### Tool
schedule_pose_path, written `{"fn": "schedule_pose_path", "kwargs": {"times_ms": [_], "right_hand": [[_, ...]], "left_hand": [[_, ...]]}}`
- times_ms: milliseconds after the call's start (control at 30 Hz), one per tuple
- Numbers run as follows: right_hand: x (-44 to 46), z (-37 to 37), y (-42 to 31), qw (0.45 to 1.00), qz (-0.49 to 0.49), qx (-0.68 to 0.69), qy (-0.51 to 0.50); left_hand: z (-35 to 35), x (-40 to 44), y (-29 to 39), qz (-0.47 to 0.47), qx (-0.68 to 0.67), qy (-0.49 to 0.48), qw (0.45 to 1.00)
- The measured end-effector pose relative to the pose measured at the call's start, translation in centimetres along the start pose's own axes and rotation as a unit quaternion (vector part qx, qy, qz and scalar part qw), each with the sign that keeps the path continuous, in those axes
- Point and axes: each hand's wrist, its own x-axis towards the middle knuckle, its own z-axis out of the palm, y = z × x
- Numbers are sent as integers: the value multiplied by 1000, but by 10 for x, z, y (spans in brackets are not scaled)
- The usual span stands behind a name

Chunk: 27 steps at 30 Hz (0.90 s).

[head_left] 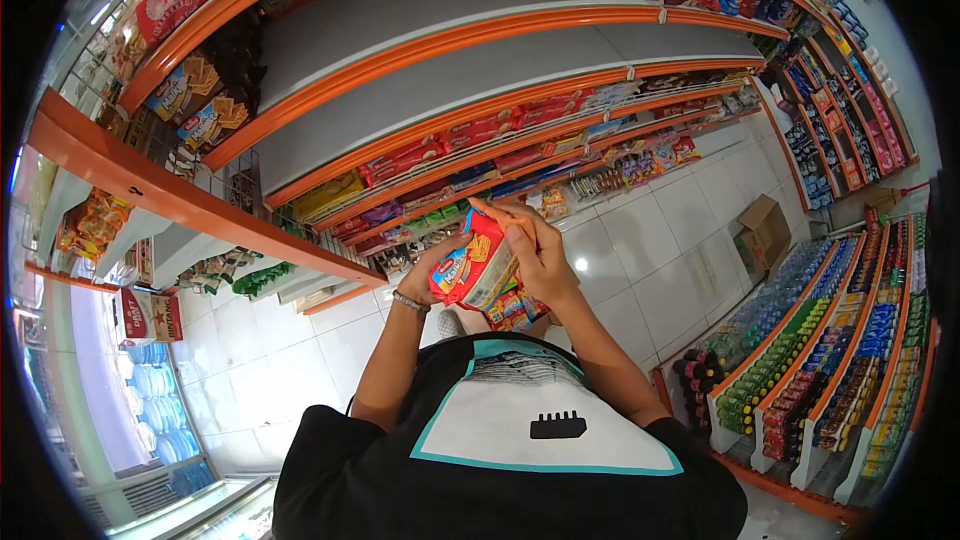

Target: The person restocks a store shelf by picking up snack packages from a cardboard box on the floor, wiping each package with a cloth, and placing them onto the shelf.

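Observation:
A red and blue biscuit packet (478, 258) is held up in front of my chest. My left hand (428, 272) is closed round its left side. My right hand (545, 258) pinches an orange cloth (492, 210) against the packet's upper right edge. Below the packet, more red and yellow snack packets (515, 312) show, partly covered by my hands and the packet. Part of a cardboard box appears beside them, near my right forearm.
An orange-edged shelf unit (450, 95) stands ahead, with rows of packets on its lower levels. Its orange beam (200, 205) juts out at left. Bottled drinks fill a rack (800, 350) at right. A cardboard box (765, 232) sits on the tiled floor (640, 250).

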Motion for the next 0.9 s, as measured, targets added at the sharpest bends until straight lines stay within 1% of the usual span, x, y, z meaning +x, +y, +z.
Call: {"fn": "schedule_pose_path", "kwargs": {"times_ms": [33, 67, 133, 167, 233, 267, 300, 333, 367, 400, 433, 467, 500, 533, 567, 633, 667, 700, 733, 767, 800, 833, 867, 900], "right_hand": [[-1, 1, 0, 999, -29, -4, 18], [-1, 0, 3, 999, -29, -4, 18], [-3, -3, 14, 999, 25, -44, 7], [-6, -3, 19, 999, 25, -44, 8], [-9, -1, 27, 990, 119, -77, 20], [-9, 2, 33, 990, 118, -77, 19], [-9, 9, 36, 988, 145, 15, 57], [-11, 15, 38, 975, 170, 105, 94], [-13, 17, 39, 975, 171, 105, 94], [-15, 19, 39, 943, 251, 183, 120], [-16, 21, 38, 897, 328, 259, 144], [-18, 22, 38, 897, 327, 260, 143], [-20, 22, 35, 875, 341, 316, 134], [-22, 22, 34, 850, 354, 371, 124], [-27, 20, 39, 850, 355, 371, 124], [-32, 20, 48, 860, 357, 358, 65], [-36, 20, 52, 860, 358, 358, 64], [-37, 21, 44, 881, 351, 308, 77], [-37, 22, 40, 899, 344, 257, 90], [-38, 25, 39, 899, 344, 256, 87], [-38, 31, 37, 949, 252, 159, 101], [-38, 34, 35, 980, 156, 57, 113], [-37, 33, 33, 980, 156, 57, 113], [-31, 31, 23, 993, 38, -83, 82]], "left_hand": [[0, 1, 0, -4, -4, -5, 1000], [0, 1, 1, -5, -4, -5, 1000], [17, -5, 4, -9, -20, -14, 1000], [24, -4, 3, -9, -19, -14, 1000], [35, 0, 2, 25, -109, 6, 994], [24, 6, -2, 37, -107, 15, 993], [28, 7, -4, 37, -107, 16, 993], [34, 9, -9, 58, -138, -1, 989], [39, 12, -12, 78, -168, -18, 982], [39, 16, -15, 110, -155, -8, 982], [38, 18, -16, 111, -155, -8, 982], [37, 21, -17, 154, -123, 13, 980], [38, 22, -16, 197, -91, 34, 976], [35, 21, -13, 204, -66, 57, 975], [33, 22, -11, 205, -67, 57, 975], [33, 23, -7, 266, -41, 80, 960], [33, 25, -6, 280, -54, 81, 955], [30, 27, -6, 282, -54, 82, 954], [27, 30, -7, 294, -61, 109, 948], [24, 32, -9, 306, -67, 137, 940], [34, 28, -8, 290, -86, 128, 944], [32, 28, -9, 291, -87, 129, 944], [29, 31, -10, 255, -109, 115, 954], [28, 33, -10, 219, -131, 100, 962]]}}
